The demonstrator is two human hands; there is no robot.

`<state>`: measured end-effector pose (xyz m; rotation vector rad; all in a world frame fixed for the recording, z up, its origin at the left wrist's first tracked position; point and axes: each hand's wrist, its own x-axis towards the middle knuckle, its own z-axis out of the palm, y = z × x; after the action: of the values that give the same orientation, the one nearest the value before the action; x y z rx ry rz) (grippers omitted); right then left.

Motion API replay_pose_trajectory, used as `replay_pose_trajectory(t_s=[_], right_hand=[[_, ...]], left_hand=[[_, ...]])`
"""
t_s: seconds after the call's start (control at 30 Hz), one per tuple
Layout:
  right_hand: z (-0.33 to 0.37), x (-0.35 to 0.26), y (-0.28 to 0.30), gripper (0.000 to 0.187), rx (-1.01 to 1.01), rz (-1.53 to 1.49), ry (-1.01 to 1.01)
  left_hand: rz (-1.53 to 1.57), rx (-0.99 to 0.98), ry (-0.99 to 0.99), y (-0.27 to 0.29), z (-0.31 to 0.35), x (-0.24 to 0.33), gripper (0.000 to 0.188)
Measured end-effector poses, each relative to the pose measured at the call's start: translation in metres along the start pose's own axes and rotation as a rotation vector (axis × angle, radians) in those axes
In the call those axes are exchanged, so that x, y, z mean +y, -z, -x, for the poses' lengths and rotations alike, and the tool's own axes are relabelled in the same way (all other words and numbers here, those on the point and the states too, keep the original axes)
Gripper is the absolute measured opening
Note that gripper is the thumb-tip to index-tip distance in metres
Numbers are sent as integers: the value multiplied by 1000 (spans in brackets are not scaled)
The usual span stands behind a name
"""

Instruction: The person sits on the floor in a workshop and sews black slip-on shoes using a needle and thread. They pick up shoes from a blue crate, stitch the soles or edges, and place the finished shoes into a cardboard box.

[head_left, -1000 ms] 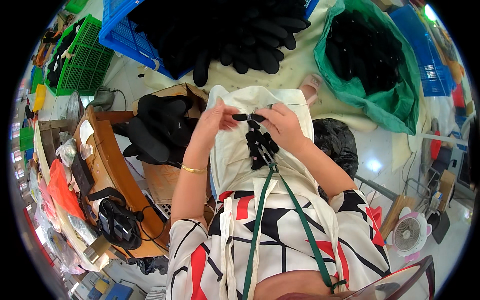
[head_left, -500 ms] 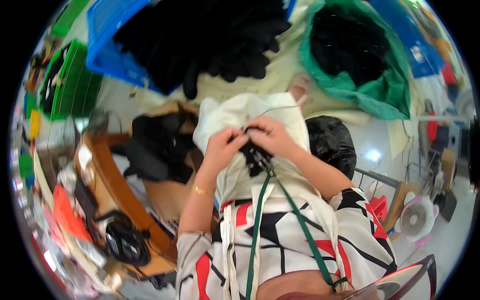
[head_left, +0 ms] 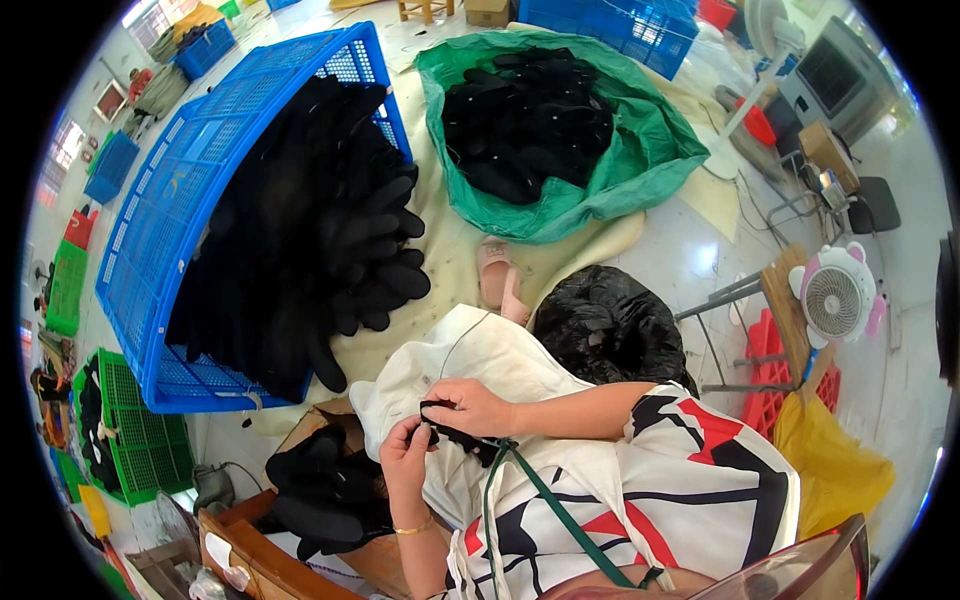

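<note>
My left hand (head_left: 404,456) is closed, pinching a small black fabric piece (head_left: 464,438) over my lap. Just above it, my right hand (head_left: 470,408) grips the same piece between thumb and fingers. Much of the piece is hidden behind the hands, so its exact kind is unclear. A green cord (head_left: 550,495) hangs from my neck and reaches down beside the black fabric; what hangs at its end cannot be made out. A white apron (head_left: 465,345) covers my lap under both hands.
A tipped blue crate (head_left: 165,250) spills black, round-ended soft pieces (head_left: 300,230) ahead at left. Beyond stands a green sack (head_left: 640,165) of similar pieces. A black plastic bag (head_left: 610,325) sits right; an open cardboard box (head_left: 300,430) and wooden drawer (head_left: 240,560) are left.
My view has swung, so the crate and sack show more fully and my hands appear lower and further left. Both hands still hold the black fabric.
</note>
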<state>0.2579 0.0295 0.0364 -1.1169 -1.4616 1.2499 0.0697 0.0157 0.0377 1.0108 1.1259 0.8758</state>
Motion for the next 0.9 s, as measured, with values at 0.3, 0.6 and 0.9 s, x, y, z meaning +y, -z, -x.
replay_pose_trajectory(t_s=[0.3,0.6,0.9], right_hand=[[-1,3,8,12,-112,532,623],[-20,-13,44,28,-168,-19,-74],[-30,-32,52,15,-737,239,-124]], left_hand=[[-446,79,-46,-2,5,-2,15],[-491,109,-352,4,10,9,20],[-786,56,-663,6,22,28,29]])
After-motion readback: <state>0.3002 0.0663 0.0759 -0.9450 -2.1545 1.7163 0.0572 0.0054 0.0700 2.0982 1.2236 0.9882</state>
